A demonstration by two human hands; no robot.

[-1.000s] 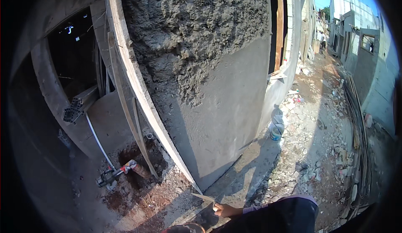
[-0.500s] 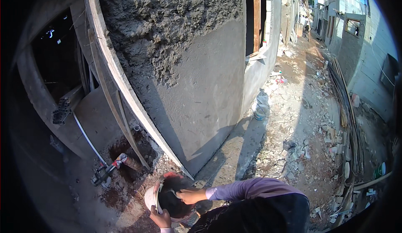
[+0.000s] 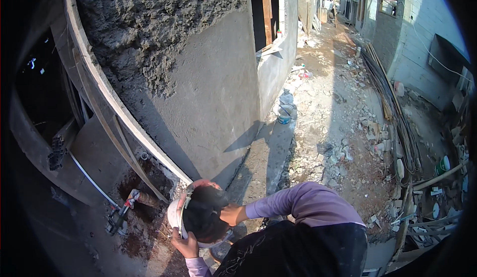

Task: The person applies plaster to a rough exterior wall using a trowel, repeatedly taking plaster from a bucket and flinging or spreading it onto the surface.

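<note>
A pale bucket (image 3: pixel 174 215) with reddish stains on its far rim is tilted in front of me, with dark wet material, like mortar, inside. My left hand (image 3: pixel 186 245) grips its near-left edge, thumb toward the rim. Into the bucket's mouth reaches my right hand (image 3: pixel 231 215), its fingers curled down. What those fingers close on, if anything, is hidden in the dark interior. Just beyond the bucket stands a wall (image 3: pixel 213 88), smooth grey plaster low down and rough, lumpy mortar higher up.
A long wooden board (image 3: pixel 112 98) edges the wall's left side. Pipes with a valve (image 3: pixel 115 221) stick out of the ground at left. Farther along the wall stands another bucket (image 3: pixel 284 114). Rubble covers the alley, and long rods (image 3: pixel 397 113) lie along its right side.
The view has shifted right and down, so the wall sits farther left. The bucket has come up and tilted more toward me; my right hand is deeper in its mouth.
</note>
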